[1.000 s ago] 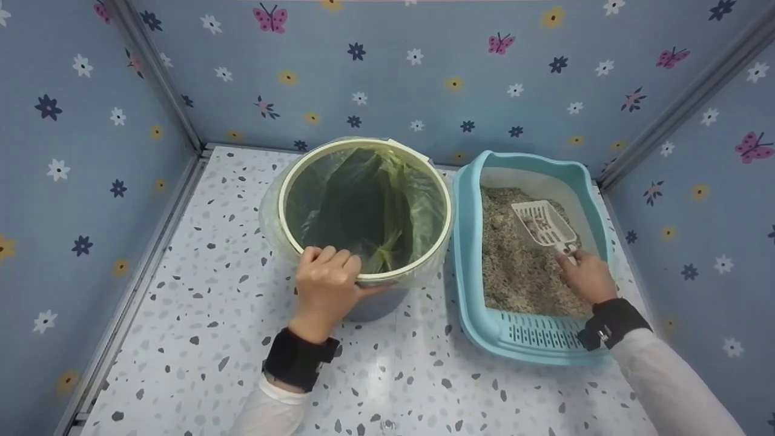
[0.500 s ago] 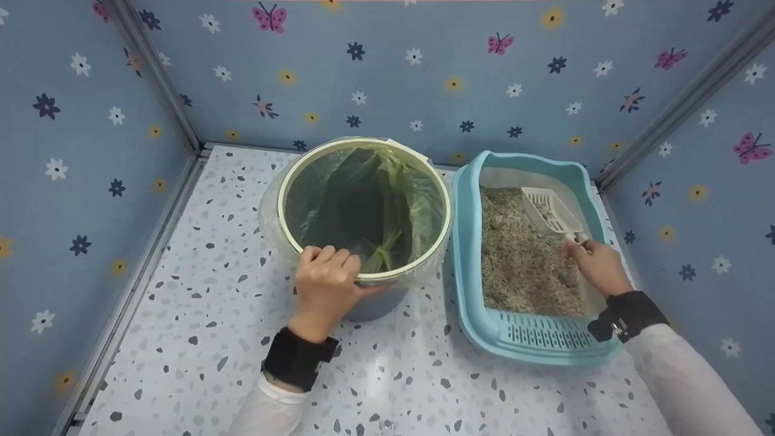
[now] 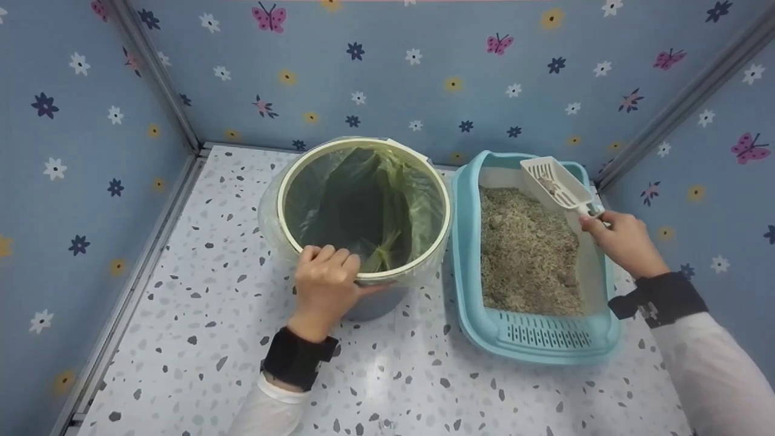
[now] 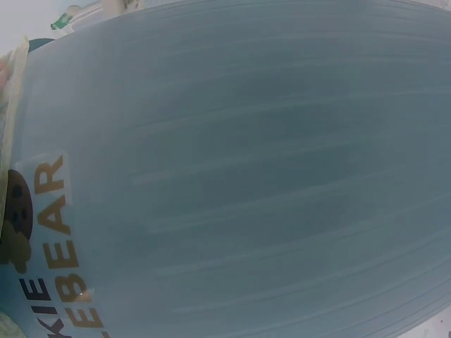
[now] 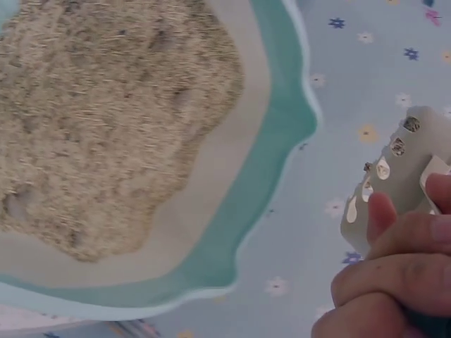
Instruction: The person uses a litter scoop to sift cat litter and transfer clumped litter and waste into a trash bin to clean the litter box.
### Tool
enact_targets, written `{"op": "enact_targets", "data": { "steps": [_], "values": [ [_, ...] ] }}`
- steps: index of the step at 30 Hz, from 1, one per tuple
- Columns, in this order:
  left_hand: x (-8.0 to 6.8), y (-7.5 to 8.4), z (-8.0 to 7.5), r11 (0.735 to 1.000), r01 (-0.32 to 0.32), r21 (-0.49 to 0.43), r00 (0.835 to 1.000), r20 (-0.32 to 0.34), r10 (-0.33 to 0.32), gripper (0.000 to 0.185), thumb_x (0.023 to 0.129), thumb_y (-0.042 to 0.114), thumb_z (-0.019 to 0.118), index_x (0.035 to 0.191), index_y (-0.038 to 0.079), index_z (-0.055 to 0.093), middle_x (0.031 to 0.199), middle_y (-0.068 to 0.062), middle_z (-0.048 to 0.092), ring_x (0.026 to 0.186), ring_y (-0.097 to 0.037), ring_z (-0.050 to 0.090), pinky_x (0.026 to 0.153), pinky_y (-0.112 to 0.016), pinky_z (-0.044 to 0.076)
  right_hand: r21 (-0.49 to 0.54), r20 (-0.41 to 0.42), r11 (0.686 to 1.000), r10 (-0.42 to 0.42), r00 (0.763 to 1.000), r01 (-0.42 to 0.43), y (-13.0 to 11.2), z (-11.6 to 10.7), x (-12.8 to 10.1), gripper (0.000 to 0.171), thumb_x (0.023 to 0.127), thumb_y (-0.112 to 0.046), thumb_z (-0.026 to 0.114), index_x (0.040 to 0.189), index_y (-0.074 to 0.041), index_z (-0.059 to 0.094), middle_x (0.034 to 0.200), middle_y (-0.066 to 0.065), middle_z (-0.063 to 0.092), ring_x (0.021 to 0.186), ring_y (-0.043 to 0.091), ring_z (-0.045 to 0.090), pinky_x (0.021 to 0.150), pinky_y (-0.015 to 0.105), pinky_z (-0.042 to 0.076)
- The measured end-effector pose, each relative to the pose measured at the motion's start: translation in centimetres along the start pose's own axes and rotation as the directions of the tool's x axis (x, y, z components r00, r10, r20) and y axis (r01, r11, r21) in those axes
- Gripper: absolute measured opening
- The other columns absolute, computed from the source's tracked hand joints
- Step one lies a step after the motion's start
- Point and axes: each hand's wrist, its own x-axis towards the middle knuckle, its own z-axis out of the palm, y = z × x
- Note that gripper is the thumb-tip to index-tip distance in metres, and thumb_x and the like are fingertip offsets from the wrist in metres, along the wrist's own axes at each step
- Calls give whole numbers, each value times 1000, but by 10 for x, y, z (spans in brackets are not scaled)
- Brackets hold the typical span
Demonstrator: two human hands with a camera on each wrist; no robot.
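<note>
My left hand (image 3: 327, 284) grips the near rim of a round trash can (image 3: 283, 209), fingers over the edge. A thin yellow-green bag (image 3: 396, 181) lines the can and hangs over its outside. In the left wrist view the can's ribbed blue-grey wall (image 4: 268, 176) fills the picture; the left hand hardly shows there. My right hand (image 3: 626, 239) holds a white litter scoop (image 3: 581, 195) by its handle, raised over the far right side of the turquoise litter box (image 3: 465, 260). Some small clumps (image 3: 548, 183) lie in the slotted scoop. Grainy litter (image 3: 527, 254) covers the box's bottom.
The trash can and litter box stand side by side, nearly touching, on a speckled white floor (image 3: 200, 303). Blue flowered panels (image 3: 393, 79) close in the back and both sides, with the right panel near my right arm. A slotted step (image 3: 548, 330) forms the box's front.
My right hand has lifted the litter scoop out of the litter and moved it right and toward the back, over the box's far right edge. My left hand stays on the can's rim.
</note>
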Motion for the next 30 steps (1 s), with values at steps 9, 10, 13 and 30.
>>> {"op": "enact_targets", "data": {
  "steps": [9, 10, 13, 30],
  "values": [
    [1, -1, -1, 1000, -5, 5, 1000, -15, 5, 75, 58, 83, 58, 46, 14, 31, 43, 2, 33, 41, -18, 32, 49, -35, 32, -4, -23, 996, -91, 996, 91, -47, -31, 9, 50, 96, -48, 44, 101, -3, 66, 70, 6, 57, 53, 13, 44, 49, 28, 34],
    [1, -1, -1, 1000, -4, 7, 1000, -15, 4, 75, 58, 83, 58, 46, 14, 31, 42, 2, 33, 41, -18, 33, 49, -35, 31, -4, -20, 996, -94, 995, 94, -53, -34, 10, 50, 96, -48, 44, 100, -4, 66, 70, 5, 56, 52, 13, 43, 48, 28, 33],
    [1, -1, 0, 1000, -5, 8, 1000, -12, 5, 75, 56, 83, 59, 46, 14, 32, 42, 2, 34, 40, -18, 33, 49, -35, 31, -10, -9, 993, -119, 993, 119, -70, -39, 15, 50, 95, -49, 44, 99, -5, 66, 68, 5, 52, 50, 13, 40, 46, 28, 31],
    [1, 0, 1, 1000, -10, 4, 999, -31, 10, 74, 60, 81, 59, 48, 13, 33, 43, 1, 35, 41, -20, 37, 49, -36, 30, -115, 126, 934, -324, 937, 339, -166, -38, 24, 42, 95, -47, 48, 91, -8, 62, 59, 1, 43, 48, 13, 35, 44, 29, 31]
  ]
}}
